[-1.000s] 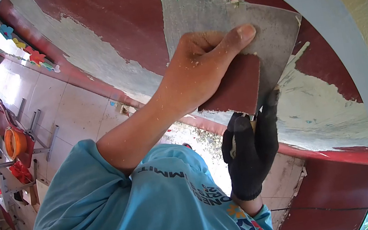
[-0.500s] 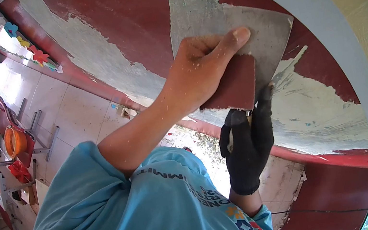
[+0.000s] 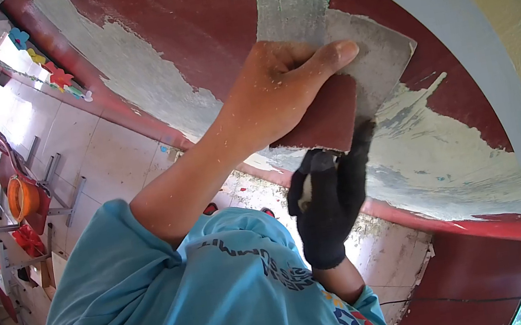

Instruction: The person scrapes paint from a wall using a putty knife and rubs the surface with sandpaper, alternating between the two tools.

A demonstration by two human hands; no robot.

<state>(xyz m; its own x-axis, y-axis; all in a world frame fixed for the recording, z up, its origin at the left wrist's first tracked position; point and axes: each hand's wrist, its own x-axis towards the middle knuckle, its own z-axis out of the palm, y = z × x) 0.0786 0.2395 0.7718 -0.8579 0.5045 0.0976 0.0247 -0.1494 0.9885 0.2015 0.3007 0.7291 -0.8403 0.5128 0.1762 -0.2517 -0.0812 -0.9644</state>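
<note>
My bare left hand (image 3: pixel 283 93) is closed, its thumb pressed on a flat grey scraper blade (image 3: pixel 382 46). Under its fingers is a dark red sheet (image 3: pixel 325 117) with a ragged pale edge, which looks like sandpaper. Below them, my right hand (image 3: pixel 332 202) wears a black glove. Its fingers close around the scraper's narrow lower end, and a pale bit, perhaps the handle, shows between them. Behind the blade is a dark red wall (image 3: pixel 180 10) with grey-white scraped or filled patches (image 3: pixel 436 140). Whether the blade touches the wall I cannot tell.
A pale curved border (image 3: pixel 458 26) edges the wall on the right. At left, a chair (image 3: pixel 12 162) with an orange round object (image 3: pixel 23 197) stands on the tiled floor (image 3: pixel 110 167). Crumbs lie along the wall's foot. A dark cable (image 3: pixel 463 299) runs at lower right.
My gloved right hand has shifted left and slightly up. The left hand and red sheet have moved slightly left, and the blade's far corner has dropped a little.
</note>
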